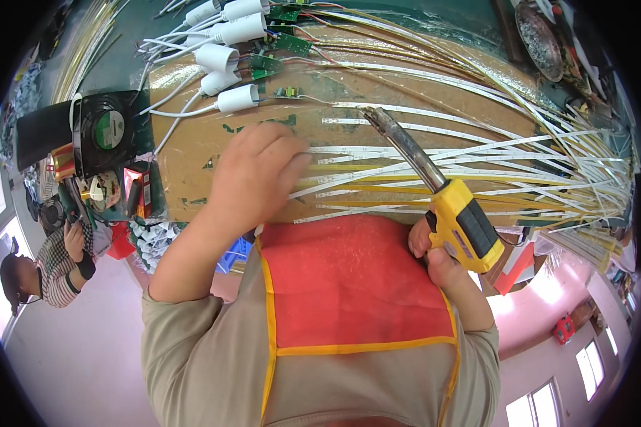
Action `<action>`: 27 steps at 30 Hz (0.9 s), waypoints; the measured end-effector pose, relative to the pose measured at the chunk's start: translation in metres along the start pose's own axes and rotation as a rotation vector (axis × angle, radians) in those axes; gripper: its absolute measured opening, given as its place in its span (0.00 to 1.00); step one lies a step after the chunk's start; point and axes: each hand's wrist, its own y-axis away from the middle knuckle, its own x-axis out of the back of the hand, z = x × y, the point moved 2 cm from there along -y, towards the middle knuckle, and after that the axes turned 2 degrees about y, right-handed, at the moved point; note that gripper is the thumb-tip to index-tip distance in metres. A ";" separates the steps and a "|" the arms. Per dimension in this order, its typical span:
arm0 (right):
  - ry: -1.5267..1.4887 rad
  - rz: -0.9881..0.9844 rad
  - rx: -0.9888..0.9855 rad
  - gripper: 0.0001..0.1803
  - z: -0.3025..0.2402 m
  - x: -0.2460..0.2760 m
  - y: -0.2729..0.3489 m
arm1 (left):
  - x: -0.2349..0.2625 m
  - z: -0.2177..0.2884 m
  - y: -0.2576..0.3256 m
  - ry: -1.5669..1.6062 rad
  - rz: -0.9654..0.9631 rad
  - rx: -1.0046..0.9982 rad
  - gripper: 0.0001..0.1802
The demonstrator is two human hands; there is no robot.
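My right hand (pixel 432 249) is closed around the yellow and black handle of a soldering gun (pixel 468 224). The gun's dark, worn tip points up and left, beside the end of a white LED strip (pixel 399 109). A thin wire runs from about there to a small green circuit board (pixel 286 92), which joins a white lamp cap (pixel 238 98). My left hand (pixel 260 171) is over the brown work board, its fingers curled in toward the ends of several loose LED strips (pixel 356 150). Its fingertips are partly hidden, so what they hold does not show.
More white lamp caps (pixel 238 30) with wires and green boards lie along the far side. A black fan (pixel 107 128) stands at the left, near a red box (pixel 137 191). A metal dish (pixel 539 39) sits far right. Another person (pixel 57 263) is at the left.
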 end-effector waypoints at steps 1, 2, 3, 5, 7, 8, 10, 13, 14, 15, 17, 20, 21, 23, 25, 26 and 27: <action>0.025 -0.008 0.004 0.17 0.000 0.001 0.001 | 0.003 0.000 -0.003 -0.023 0.004 -0.002 0.08; 0.026 0.015 0.009 0.17 0.000 0.001 0.002 | 0.009 0.000 -0.008 -0.046 0.009 -0.005 0.08; 0.030 0.042 0.018 0.17 -0.002 0.001 0.003 | 0.015 0.000 -0.014 -0.066 0.016 -0.012 0.08; 0.020 0.080 0.042 0.18 -0.002 0.003 0.004 | 0.027 -0.004 -0.034 -0.143 0.097 -0.051 0.09; -0.011 0.090 0.071 0.18 0.001 0.005 0.003 | 0.044 -0.012 -0.061 -0.213 0.181 -0.075 0.10; -0.005 0.082 0.078 0.19 0.001 0.005 0.002 | 0.053 -0.018 -0.078 -0.246 0.222 -0.084 0.11; 0.006 0.066 0.089 0.22 0.002 0.005 0.001 | 0.070 -0.036 -0.111 -0.289 0.371 -0.180 0.12; -0.051 0.064 0.119 0.26 0.005 0.007 0.001 | 0.073 -0.058 -0.167 -0.396 0.295 0.000 0.16; -0.066 0.052 0.120 0.27 0.006 0.008 0.000 | 0.072 -0.072 -0.180 -0.388 0.239 0.089 0.17; -0.084 0.043 0.117 0.28 0.007 0.010 -0.001 | 0.070 -0.080 -0.191 -0.435 0.232 0.080 0.17; -0.097 0.043 0.120 0.30 0.008 0.011 0.000 | 0.062 -0.091 -0.205 -0.517 0.211 0.058 0.18; -0.096 0.044 0.140 0.30 0.008 0.012 -0.003 | 0.057 -0.093 -0.208 -0.560 0.257 0.016 0.18; -0.093 0.058 0.142 0.31 0.007 0.012 -0.001 | 0.057 -0.086 -0.210 -0.552 0.245 -0.020 0.18; -0.068 0.081 0.120 0.35 0.008 0.012 0.000 | 0.071 -0.061 -0.199 -0.554 0.216 -0.077 0.19; -0.017 0.094 0.078 0.44 0.007 0.009 -0.001 | 0.093 -0.039 -0.178 -0.596 0.217 -0.066 0.21; -0.016 0.094 0.075 0.44 0.006 0.008 -0.001 | 0.102 -0.023 -0.165 -0.593 0.241 -0.021 0.21; -0.014 0.090 0.072 0.44 0.005 0.008 -0.001 | 0.108 -0.007 -0.149 -0.592 0.266 0.027 0.22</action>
